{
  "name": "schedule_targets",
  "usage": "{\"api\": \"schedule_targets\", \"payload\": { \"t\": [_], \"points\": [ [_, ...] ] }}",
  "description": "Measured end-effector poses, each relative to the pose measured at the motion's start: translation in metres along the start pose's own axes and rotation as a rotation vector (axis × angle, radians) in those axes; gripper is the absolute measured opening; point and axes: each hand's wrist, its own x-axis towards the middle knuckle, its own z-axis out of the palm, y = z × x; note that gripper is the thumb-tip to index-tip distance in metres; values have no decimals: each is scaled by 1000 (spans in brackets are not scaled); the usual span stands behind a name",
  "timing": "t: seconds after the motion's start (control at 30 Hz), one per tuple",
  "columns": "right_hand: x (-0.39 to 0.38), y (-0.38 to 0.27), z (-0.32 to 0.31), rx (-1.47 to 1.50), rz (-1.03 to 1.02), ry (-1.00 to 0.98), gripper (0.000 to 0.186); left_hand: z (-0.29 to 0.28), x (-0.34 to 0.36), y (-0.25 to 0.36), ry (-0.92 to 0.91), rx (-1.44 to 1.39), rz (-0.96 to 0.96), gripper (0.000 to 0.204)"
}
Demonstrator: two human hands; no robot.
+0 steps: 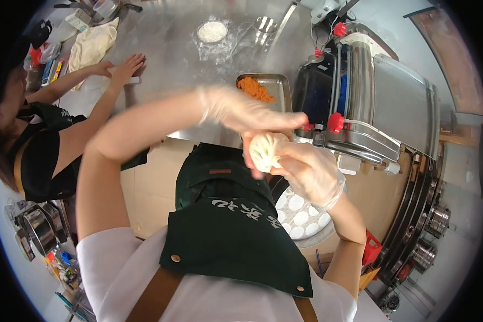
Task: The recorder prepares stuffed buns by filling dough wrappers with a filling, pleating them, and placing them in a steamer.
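A pleated white dough bun is held between my hands in front of my apron. My left hand, in a clear glove and blurred by motion, cups the bun from the far side, with one digit stretched out to the right. Against the bun's right side, the gloved fingers of my right hand pinch the gathered pleats. Just beyond my hands, a metal tray holds orange chopped filling at its left. Below my right hand is a round tray with several flat white rounds, partly hidden by my arm.
On the steel table are a bowl of white flour and a metal cup. A roller machine with red knobs stands at the right. At the left, a co-worker's hands rest on the table near a cream cloth.
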Motion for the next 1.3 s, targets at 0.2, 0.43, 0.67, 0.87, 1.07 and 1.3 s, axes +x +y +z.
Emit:
{"api": "schedule_targets", "payload": {
  "t": [0.2,0.43,0.67,0.87,1.07,1.3],
  "points": [
    [-11,1,-1,166,213,88,36,40,55,-62,309,-618,531,95],
    [-28,12,13,53,300,318,37,50,84,-68,615,-657,826,79],
    [-27,-4,39,106,512,459,40,56,84,-71,977,-300,1011,85],
    [-15,7,8,44,34,119,32,51,41,-64,548,-392,606,87],
    [-17,-11,51,14,246,359,31,65,51,-94,865,-396,1010,67],
    [26,-69,118,270,744,653,34,75,14,-131,1180,-81,1140,80]
  ]
}}
